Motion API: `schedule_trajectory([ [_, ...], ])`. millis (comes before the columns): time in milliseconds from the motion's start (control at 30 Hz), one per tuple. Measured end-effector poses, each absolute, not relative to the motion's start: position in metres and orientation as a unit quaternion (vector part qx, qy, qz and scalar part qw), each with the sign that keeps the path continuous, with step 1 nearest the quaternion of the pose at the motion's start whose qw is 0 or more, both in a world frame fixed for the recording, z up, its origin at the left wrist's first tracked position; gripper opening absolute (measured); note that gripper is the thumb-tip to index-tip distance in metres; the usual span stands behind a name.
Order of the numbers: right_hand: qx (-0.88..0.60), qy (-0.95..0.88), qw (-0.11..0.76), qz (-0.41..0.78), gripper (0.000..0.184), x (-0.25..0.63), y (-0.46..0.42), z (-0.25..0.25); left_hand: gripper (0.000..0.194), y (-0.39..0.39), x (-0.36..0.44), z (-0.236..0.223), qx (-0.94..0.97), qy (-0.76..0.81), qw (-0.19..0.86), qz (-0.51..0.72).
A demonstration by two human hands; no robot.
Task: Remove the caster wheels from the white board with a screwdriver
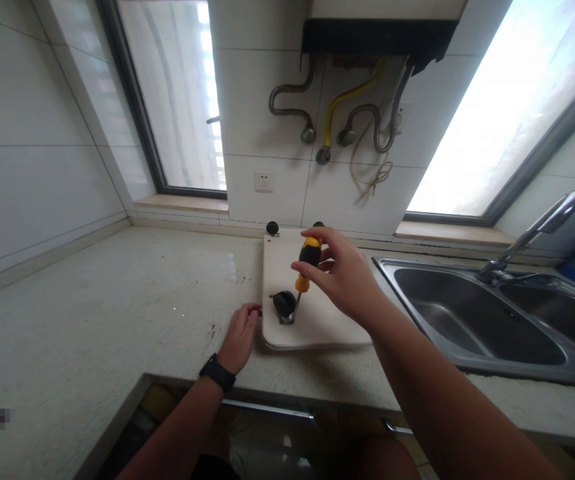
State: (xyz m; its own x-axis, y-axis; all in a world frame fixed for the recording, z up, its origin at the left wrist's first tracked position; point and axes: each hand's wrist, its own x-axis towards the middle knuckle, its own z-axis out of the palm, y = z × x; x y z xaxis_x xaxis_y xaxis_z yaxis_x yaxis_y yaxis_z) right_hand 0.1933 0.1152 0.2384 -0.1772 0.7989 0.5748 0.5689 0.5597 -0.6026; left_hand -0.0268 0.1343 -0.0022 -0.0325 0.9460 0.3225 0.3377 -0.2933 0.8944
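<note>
A screwdriver (310,257) with a yellow and black handle is held in my right hand (337,267), between thumb and fingers. Its shaft slants down to the mounting plate of a black caster wheel (284,304), and the wheel partly hides the plate. This caster stands on a white panel (327,327) lying flat on the countertop. At the panel's left edge, my left hand (240,333) rests low with curled fingers gripping the side; some fingertips are hidden. Two more black casters, a left one (272,229) and one partly behind my right hand, sit at the panel's far edge.
A steel double sink (467,313) with a faucet (527,240) lies to the right. Behind the countertop (142,300), a tiled wall carries a socket (263,181) and hoses (337,107) under an appliance. An open cabinet space lies below the front edge.
</note>
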Motion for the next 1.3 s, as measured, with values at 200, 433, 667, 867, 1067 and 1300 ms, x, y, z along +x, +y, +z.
schedule_trajectory([
  [200, -0.406, -0.749, 0.46, 0.249, 0.053, 0.199, 0.114, 0.235, 0.04, 0.134, -0.026, -0.002, 0.626, 0.511, 0.306, 0.504],
  [433, -0.444, -0.756, 0.458, 0.147, 0.051, 0.198, 0.116, 0.232, 0.04, 0.134, -0.026, -0.002, 0.625, 0.51, 0.309, 0.504],
  [667, -0.46, -0.741, 0.465, 0.151, 0.051, 0.198, 0.113, 0.237, 0.041, 0.134, -0.027, -0.002, 0.63, 0.508, 0.308, 0.5],
  [867, -0.378, -0.762, 0.446, 0.276, 0.055, 0.204, 0.112, 0.234, 0.04, 0.134, -0.026, -0.002, 0.635, 0.503, 0.312, 0.496],
  [1067, -0.378, -0.756, 0.462, 0.268, 0.05, 0.199, 0.115, 0.23, 0.04, 0.134, -0.026, 0.001, 0.634, 0.503, 0.318, 0.494],
  [1300, -0.45, -0.763, 0.444, 0.131, 0.048, 0.195, 0.113, 0.241, 0.041, 0.133, -0.026, 0.002, 0.635, 0.507, 0.323, 0.486],
])
